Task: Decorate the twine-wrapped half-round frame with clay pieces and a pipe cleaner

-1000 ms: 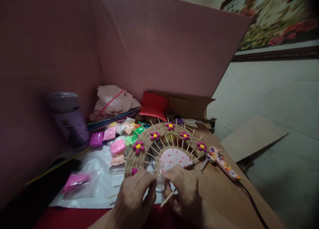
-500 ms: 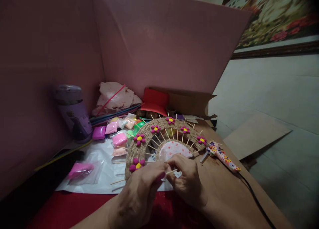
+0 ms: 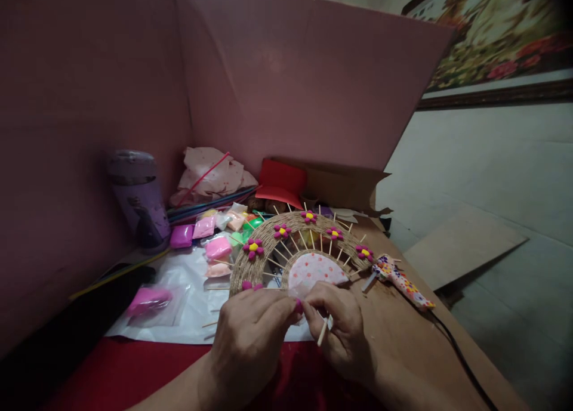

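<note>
My left hand (image 3: 253, 333) is closed, pinching a small piece of magenta clay (image 3: 298, 305) between thumb and finger. The fingertips of my right hand (image 3: 342, 327) meet the clay from the other side, and a short wooden stick (image 3: 323, 332) is tucked in that closed hand, pointing down. Just beyond both hands stands a half-round, twine-wrapped arch (image 3: 268, 244) with thin sticks radiating from it. Magenta clay flowers with yellow centres, such as one flower (image 3: 253, 249), sit along the arch. A white dotted half-circle (image 3: 316, 269) fills its middle. My left hand partly covers the lowest left flower.
Small bags of coloured clay (image 3: 218, 248) lie on white plastic (image 3: 192, 303) at left, near a purple tumbler (image 3: 139, 202). A flower-patterned glue gun (image 3: 403, 283) with a black cord rests on the right. Pink panels (image 3: 290, 83) rise behind.
My right hand has turned, so the stick now points downward instead of sideways. The magenta clay shows more clearly between my fingertips. The view has shifted slightly.
</note>
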`<action>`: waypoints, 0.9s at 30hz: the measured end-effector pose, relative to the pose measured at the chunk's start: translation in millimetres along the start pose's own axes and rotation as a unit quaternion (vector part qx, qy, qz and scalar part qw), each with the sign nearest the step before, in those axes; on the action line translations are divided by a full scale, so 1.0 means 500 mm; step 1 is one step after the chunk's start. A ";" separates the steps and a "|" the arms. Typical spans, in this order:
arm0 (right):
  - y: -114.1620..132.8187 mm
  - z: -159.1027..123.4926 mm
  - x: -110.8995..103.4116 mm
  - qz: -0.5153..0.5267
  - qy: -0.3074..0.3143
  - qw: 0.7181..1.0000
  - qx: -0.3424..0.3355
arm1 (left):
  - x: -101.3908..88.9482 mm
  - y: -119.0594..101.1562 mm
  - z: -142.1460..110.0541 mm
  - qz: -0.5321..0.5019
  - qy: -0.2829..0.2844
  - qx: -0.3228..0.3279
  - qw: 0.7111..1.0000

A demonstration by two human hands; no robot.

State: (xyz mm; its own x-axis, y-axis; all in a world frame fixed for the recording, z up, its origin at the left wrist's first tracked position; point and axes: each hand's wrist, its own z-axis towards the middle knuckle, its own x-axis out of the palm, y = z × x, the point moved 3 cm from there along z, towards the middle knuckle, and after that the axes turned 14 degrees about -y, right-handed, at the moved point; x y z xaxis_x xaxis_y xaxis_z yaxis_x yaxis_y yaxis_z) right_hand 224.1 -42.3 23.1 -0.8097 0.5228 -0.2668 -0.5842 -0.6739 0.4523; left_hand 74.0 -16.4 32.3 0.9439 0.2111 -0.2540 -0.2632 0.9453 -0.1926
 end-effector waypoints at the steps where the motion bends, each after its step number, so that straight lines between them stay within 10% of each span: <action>1: 0.000 0.000 0.001 -0.004 0.001 1.000 -0.002 | 0.000 -0.003 0.002 0.016 -0.007 0.007 1.000; 7: 0.003 -0.005 0.012 0.001 0.013 1.000 -0.004 | 0.006 -0.005 0.005 0.112 -0.007 -0.018 0.994; 20: 0.000 -0.010 0.005 0.019 0.004 1.000 0.024 | 0.003 0.007 0.002 -0.017 0.003 -0.025 1.000; 27: 0.000 -0.009 0.009 -0.008 0.018 1.000 0.003 | 0.016 0.000 0.000 0.047 0.088 0.017 0.995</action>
State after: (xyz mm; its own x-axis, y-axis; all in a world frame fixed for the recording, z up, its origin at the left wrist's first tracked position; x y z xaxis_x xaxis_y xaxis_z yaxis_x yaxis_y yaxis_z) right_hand 220.2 -42.6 18.0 -0.8022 0.5133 -0.3049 -0.5963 -0.6629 0.4528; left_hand 81.3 -14.9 30.1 0.8657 0.2543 -0.4312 -0.3384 0.9320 -0.1297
